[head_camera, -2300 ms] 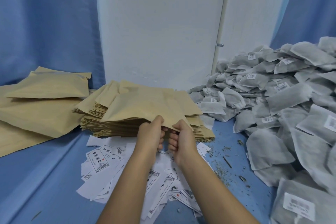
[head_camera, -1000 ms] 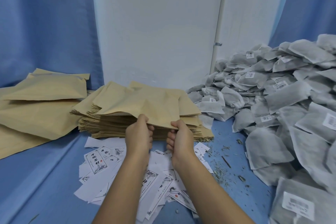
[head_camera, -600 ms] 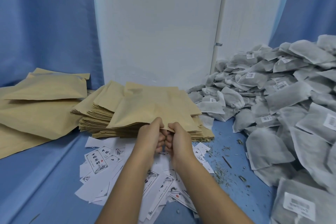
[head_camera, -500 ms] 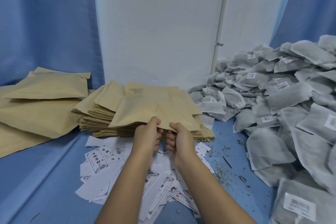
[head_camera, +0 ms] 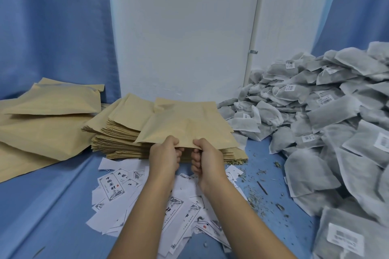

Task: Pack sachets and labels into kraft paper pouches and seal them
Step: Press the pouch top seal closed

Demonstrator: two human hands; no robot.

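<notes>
1. Over the scattered white printed paper labels (head_camera: 130, 191), the left hand (head_camera: 165, 156) and right hand (head_camera: 207, 159) pinch the near edge of a flat tan kraft paper pouch (head_camera: 185, 128).
2. Beneath it sits the stack of kraft pouches (head_camera: 120, 132).
3. Grey mesh sachets (head_camera: 328, 124) pile at right on the blue cloth (head_camera: 52, 206).

The left hand (head_camera: 166, 156) and right hand (head_camera: 205, 159), pinching the near edge of the top flat tan kraft paper pouch (head_camera: 186, 126), are parting slightly again at centre frame after meeting knuckle to knuckle a moment ago.
</notes>
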